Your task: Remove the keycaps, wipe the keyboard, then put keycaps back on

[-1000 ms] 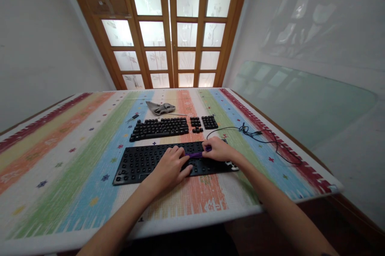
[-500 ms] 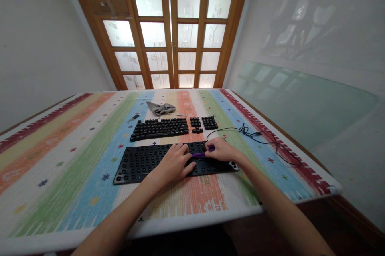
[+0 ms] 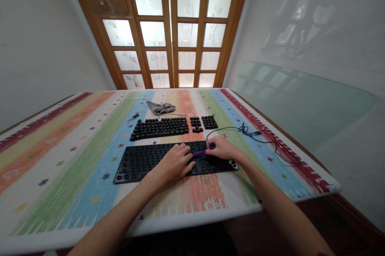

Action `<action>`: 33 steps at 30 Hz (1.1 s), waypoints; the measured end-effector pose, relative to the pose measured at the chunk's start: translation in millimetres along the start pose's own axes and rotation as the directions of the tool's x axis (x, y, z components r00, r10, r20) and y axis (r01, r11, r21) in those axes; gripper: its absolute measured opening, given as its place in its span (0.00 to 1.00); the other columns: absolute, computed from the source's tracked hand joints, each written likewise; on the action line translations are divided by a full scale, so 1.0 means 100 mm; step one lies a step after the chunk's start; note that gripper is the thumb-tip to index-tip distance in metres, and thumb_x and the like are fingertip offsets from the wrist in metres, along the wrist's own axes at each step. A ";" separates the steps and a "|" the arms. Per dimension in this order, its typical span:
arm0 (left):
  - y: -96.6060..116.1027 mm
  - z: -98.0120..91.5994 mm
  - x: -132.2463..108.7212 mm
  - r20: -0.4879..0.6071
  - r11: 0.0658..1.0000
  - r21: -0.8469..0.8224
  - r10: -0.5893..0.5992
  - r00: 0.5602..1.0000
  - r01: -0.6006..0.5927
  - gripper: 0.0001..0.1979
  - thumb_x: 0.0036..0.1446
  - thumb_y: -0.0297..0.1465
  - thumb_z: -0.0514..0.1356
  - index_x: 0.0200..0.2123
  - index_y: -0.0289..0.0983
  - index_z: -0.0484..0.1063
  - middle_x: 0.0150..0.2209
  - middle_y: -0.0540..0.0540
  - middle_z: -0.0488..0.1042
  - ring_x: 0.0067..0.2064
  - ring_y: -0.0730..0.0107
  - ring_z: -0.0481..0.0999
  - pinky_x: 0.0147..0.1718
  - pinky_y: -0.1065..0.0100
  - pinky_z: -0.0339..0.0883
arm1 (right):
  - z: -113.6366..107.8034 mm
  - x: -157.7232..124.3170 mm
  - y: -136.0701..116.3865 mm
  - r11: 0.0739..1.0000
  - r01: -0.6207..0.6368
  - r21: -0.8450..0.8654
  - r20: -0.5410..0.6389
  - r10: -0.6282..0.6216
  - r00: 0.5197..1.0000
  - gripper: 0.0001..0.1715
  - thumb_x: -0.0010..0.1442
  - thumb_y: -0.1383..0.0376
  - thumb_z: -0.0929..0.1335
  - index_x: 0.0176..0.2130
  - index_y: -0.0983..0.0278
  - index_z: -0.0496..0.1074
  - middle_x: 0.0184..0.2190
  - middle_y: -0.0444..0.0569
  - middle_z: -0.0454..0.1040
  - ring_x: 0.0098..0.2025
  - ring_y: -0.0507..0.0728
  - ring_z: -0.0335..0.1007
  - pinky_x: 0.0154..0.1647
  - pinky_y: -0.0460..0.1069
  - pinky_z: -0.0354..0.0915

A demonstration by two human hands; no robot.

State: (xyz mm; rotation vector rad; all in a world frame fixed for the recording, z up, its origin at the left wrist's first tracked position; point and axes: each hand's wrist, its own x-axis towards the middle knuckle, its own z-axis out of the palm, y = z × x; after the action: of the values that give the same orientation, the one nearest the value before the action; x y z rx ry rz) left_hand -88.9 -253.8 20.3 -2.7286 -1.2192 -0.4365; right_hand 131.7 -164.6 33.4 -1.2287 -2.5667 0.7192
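left hand [image 3: 176, 164] splayed flat on the bare keyboard [image 3: 138, 162], likely bracing it; right hand [image 3: 224, 150] pinches purple tool [image 3: 202, 153]

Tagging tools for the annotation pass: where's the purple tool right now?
Head view, right of centre: the purple tool lies over the near keyboard, gripped by the right hand, its free end beside the left hand.

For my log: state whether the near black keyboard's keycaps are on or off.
Off: black keyboard base shows bare stems; black keycaps lie behind.
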 end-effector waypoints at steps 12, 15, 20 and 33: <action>0.03 0.06 0.09 0.001 0.999 -0.034 0.032 0.999 -0.032 0.12 0.65 0.36 0.56 0.41 0.34 0.75 0.40 0.41 0.71 0.42 0.59 0.69 0.44 0.58 0.65 | -0.06 -0.11 0.09 0.999 -0.048 -0.021 -0.054 0.047 0.997 0.10 0.49 0.65 0.67 0.19 0.64 0.66 0.17 0.40 0.61 0.23 0.50 0.56 0.26 0.46 0.50; 0.02 0.06 0.14 0.017 0.999 -0.041 0.031 0.999 -0.030 0.13 0.65 0.36 0.56 0.42 0.34 0.76 0.39 0.41 0.71 0.41 0.59 0.69 0.44 0.58 0.65 | -0.07 -0.14 0.11 0.998 -0.067 -0.008 -0.052 0.067 0.996 0.10 0.49 0.64 0.67 0.20 0.64 0.66 0.17 0.40 0.61 0.23 0.50 0.56 0.26 0.46 0.50; -0.01 0.03 0.20 0.030 0.997 -0.071 0.028 0.999 -0.025 0.14 0.66 0.37 0.55 0.43 0.35 0.76 0.38 0.42 0.71 0.41 0.61 0.70 0.44 0.60 0.66 | -0.07 -0.16 0.13 0.997 -0.076 0.001 -0.065 0.076 0.995 0.10 0.49 0.63 0.67 0.19 0.64 0.66 0.18 0.40 0.61 0.24 0.51 0.57 0.26 0.46 0.50; 0.00 0.02 0.28 0.036 0.996 -0.045 0.082 0.996 -0.080 0.13 0.66 0.36 0.55 0.40 0.34 0.76 0.37 0.42 0.71 0.40 0.61 0.70 0.44 0.60 0.67 | -0.06 -0.16 0.21 0.996 -0.071 0.058 -0.073 0.076 0.994 0.11 0.47 0.63 0.66 0.19 0.64 0.64 0.17 0.39 0.58 0.23 0.50 0.54 0.25 0.46 0.49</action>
State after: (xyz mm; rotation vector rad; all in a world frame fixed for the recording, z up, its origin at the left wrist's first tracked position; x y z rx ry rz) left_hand -70.5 -233.7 26.6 -2.8239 -1.1157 -0.4087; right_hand 158.1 -163.6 28.6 -1.3130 -2.4357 0.7390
